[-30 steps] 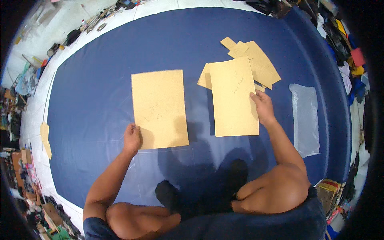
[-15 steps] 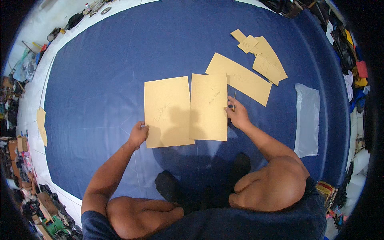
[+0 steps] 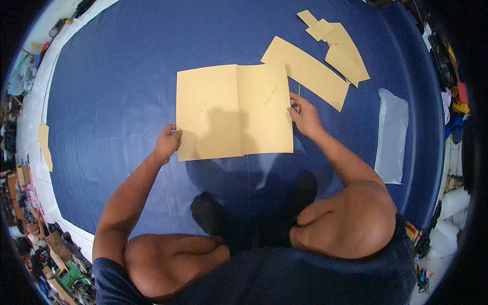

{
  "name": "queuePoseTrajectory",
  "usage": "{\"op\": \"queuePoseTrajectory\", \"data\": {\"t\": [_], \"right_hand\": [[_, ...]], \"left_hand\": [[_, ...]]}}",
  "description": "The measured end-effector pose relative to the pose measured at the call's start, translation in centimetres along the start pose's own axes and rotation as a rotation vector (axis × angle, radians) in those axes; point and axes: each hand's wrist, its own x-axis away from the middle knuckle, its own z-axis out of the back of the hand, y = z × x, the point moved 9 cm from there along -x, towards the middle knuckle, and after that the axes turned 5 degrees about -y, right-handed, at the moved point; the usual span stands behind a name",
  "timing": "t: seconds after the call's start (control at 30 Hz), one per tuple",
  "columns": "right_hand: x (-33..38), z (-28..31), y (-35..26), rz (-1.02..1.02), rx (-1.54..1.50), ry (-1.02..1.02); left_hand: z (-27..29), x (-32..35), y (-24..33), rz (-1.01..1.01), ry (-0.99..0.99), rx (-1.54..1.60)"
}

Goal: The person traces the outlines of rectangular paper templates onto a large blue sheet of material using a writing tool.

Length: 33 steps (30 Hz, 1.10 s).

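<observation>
Two tan card pattern pieces lie edge to edge over dark blue sheet material point(image 3: 112, 91). My left hand point(image 3: 168, 143) is closed on the outer edge of the left card piece point(image 3: 203, 107), thumb on top. The right card piece point(image 3: 267, 112) has its outer edge pinched by my right hand point(image 3: 306, 116). A thin stick-like tool point(image 3: 298, 96), perhaps a pen, juts up between those fingers. Handwriting marks both pieces. Where they meet, the edges touch or slightly overlap; I cannot tell which. My head's shadow falls across them.
A long card piece point(image 3: 310, 76) lies beyond my right hand, with several smaller card pieces point(image 3: 348, 53) farther off. A clear plastic bag point(image 3: 391, 137) rests at the right. Another card piece point(image 3: 45, 145) sits at the left edge. Pale lines mark the blue material.
The gap between the two card pieces has closed, the right piece now meeting the left. Everything on the blue material appears higher in view. Both hands keep their hold.
</observation>
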Motion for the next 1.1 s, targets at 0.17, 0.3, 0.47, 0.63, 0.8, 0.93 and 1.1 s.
{"op": "queuePoseTrajectory", "data": {"t": [0.17, 0.3, 0.47, 0.63, 0.8, 0.93, 1.1], "right_hand": [[0.3, 0.3, 0.2, -0.010, 0.052, 0.004], [0.2, 0.5, 0.7, 0.000, 0.063, 0.001], [0.4, 0.3, 0.2, -0.051, 0.017, -0.005], [0.5, 0.8, -0.2, -0.051, -0.021, 0.013], [0.3, 0.5, 0.8, -0.023, -0.012, 0.019], [0.6, 0.2, 0.5, -0.065, -0.056, 0.001], [0.4, -0.2, 1.4, -0.058, -0.084, -0.001]], "left_hand": [[-0.3, 0.8, 0.8, 0.026, 0.010, -0.010], [-0.7, 0.7, 1.5, 0.003, 0.013, -0.021], [-0.2, 1.1, 1.4, -0.016, 0.010, -0.050], [-0.2, 0.6, 1.2, -0.011, 0.040, -0.003], [-0.2, 0.4, 1.0, -0.015, -0.008, -0.041], [-0.4, 1.3, 1.5, -0.003, 0.011, -0.009], [0.0, 1.0, 1.5, -0.011, -0.003, -0.061]]}}
